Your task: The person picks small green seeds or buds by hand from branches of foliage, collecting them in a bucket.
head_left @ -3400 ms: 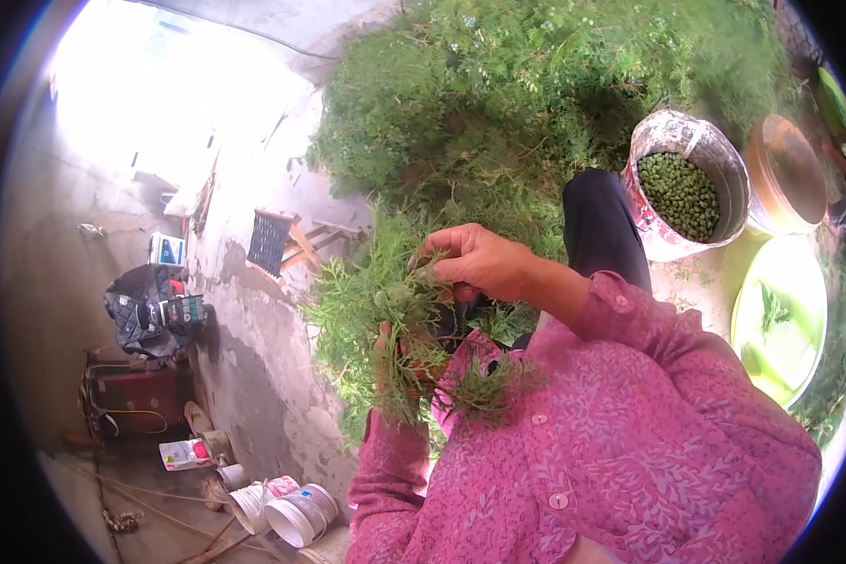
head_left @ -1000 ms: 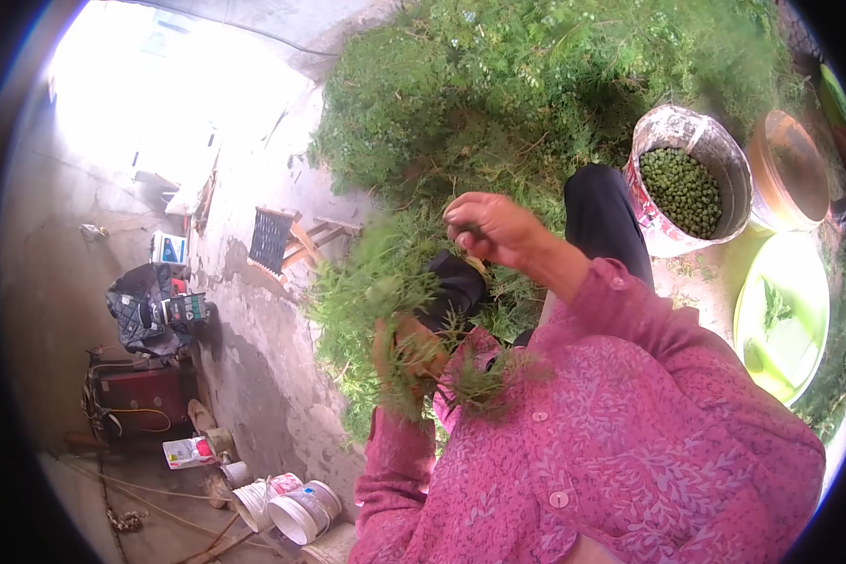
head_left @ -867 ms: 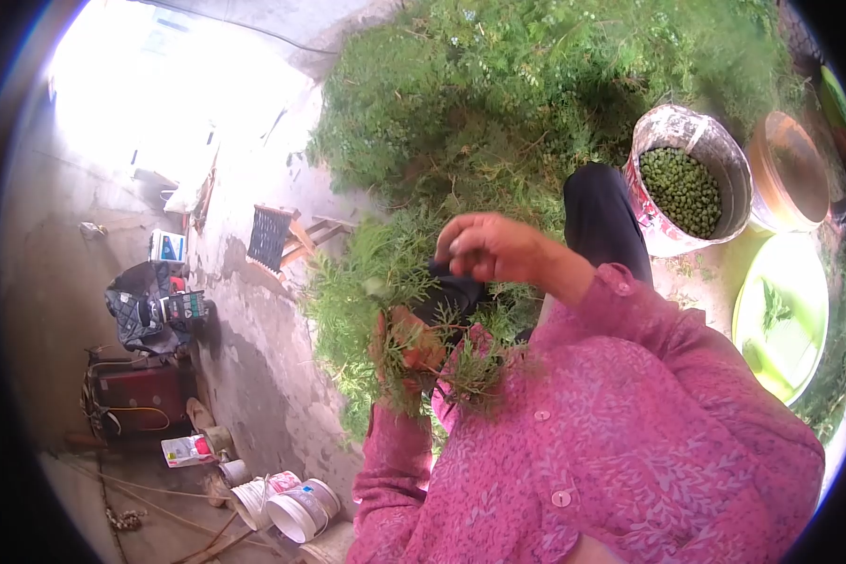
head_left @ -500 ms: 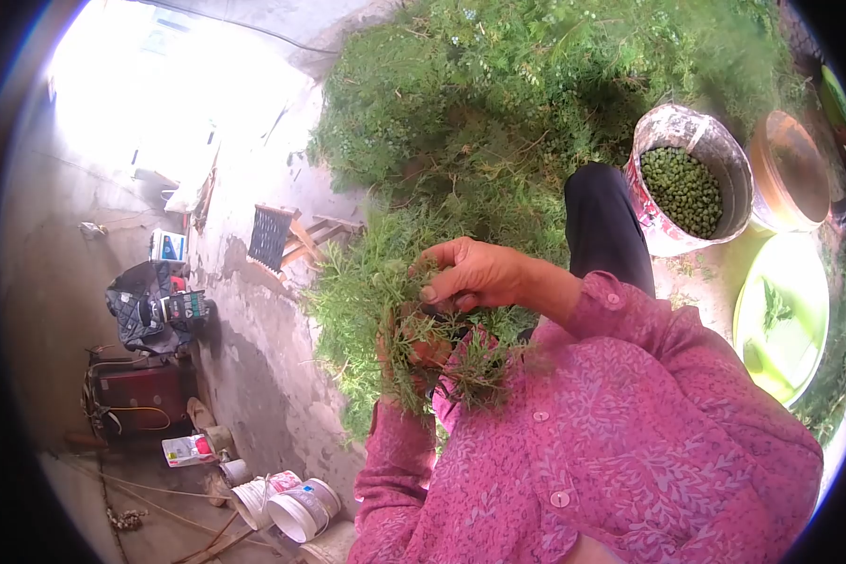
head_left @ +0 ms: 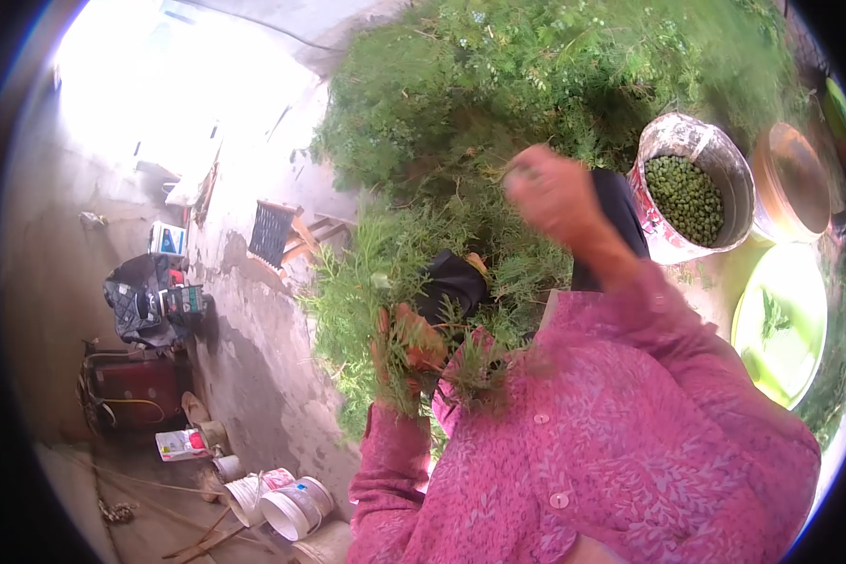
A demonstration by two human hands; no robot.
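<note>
My left hand (head_left: 412,343) is closed around a leafy green branch (head_left: 352,291), whose sprigs partly cover the fingers. My right hand (head_left: 550,193) is raised over the dark trouser leg, in front of the big pile of cut greenery (head_left: 536,75). Motion blurs its fingers, so whether they hold anything is hidden. To its right stands a stained bucket (head_left: 650,221) part filled with small green cones or berries (head_left: 686,199).
Right of the bucket are a tan bucket (head_left: 780,183) and a bright green basin (head_left: 804,282) with a sprig inside. At left, a concrete wall (head_left: 282,376), white buckets (head_left: 301,509), a dark red box (head_left: 139,393) and a bag (head_left: 133,301).
My right hand has moved away from the branch, up and to the right towards the bucket. My left hand stays around the branch. The view has shifted slightly.
</note>
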